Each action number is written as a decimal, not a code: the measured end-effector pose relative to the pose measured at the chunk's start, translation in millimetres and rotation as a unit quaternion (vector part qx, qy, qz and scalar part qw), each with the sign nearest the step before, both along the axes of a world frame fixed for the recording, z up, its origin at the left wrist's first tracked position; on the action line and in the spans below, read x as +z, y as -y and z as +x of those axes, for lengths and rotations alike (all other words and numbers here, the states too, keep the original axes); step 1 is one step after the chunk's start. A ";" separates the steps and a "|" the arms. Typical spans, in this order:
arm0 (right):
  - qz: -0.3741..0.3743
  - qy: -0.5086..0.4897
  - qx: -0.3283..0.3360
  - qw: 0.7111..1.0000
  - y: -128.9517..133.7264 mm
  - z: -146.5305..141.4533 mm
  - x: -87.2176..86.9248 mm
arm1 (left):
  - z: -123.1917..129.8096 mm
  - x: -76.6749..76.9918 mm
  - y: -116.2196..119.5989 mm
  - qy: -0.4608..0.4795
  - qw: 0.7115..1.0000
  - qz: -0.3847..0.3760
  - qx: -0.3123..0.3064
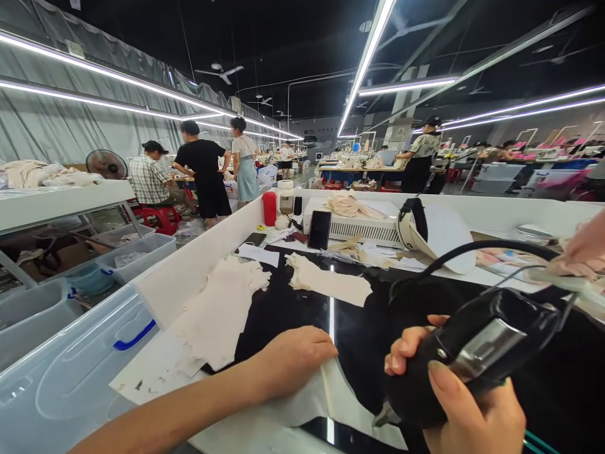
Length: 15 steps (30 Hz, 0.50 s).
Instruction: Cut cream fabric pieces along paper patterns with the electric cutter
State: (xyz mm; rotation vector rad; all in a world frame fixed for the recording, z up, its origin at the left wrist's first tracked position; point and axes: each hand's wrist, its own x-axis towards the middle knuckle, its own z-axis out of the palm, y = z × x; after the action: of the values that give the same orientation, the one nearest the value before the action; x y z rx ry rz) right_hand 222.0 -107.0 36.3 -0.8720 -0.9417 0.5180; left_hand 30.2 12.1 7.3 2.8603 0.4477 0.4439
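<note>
My left hand (302, 356) reaches in from the lower left, its fingers curled together on the upper edge of a pale fabric piece (347, 397). That piece lies over the glossy black work surface (359, 328). My right hand (477, 410) grips a black corded hand tool (505, 315) with a shiny metal panel; its exact kind is unclear. A small metal tip (387, 416) shows low at the tool's left, close to the fabric. Beyond my left hand lies a cream fabric piece (331, 284). A stack of cream pieces (222, 309) sits to the left.
Across the back stand a red container (269, 208), an upright phone (320, 229) and a white vented box (354, 221). A black hose (472, 246) arches above the tool. At the right edge is another, blurred hand (586, 243). Plastic bins (89, 366) stand left; people are beyond.
</note>
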 end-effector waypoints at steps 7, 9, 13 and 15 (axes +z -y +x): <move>0.005 0.004 0.003 1.000 8.4 2.3 -0.9 | -10.1 -12.7 2.6 0.009 0.999 0.048 -0.007; 0.006 -0.005 -0.001 1.000 9.0 0.9 0.1 | -12.8 -15.1 3.4 0.022 0.998 0.062 -0.019; 0.008 -0.032 -0.011 0.999 10.0 -4.1 3.8 | -16.4 -17.1 3.4 0.037 0.996 0.070 -0.038; 0.011 -0.049 -0.015 0.999 10.3 -6.3 5.8 | -16.9 -16.1 3.5 0.034 0.996 0.069 -0.036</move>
State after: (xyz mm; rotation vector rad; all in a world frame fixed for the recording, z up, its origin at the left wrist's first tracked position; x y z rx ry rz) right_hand 215.6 -117.3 42.0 -0.8332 -0.8427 0.5195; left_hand 13.4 8.6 -8.8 2.9717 0.3110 0.5776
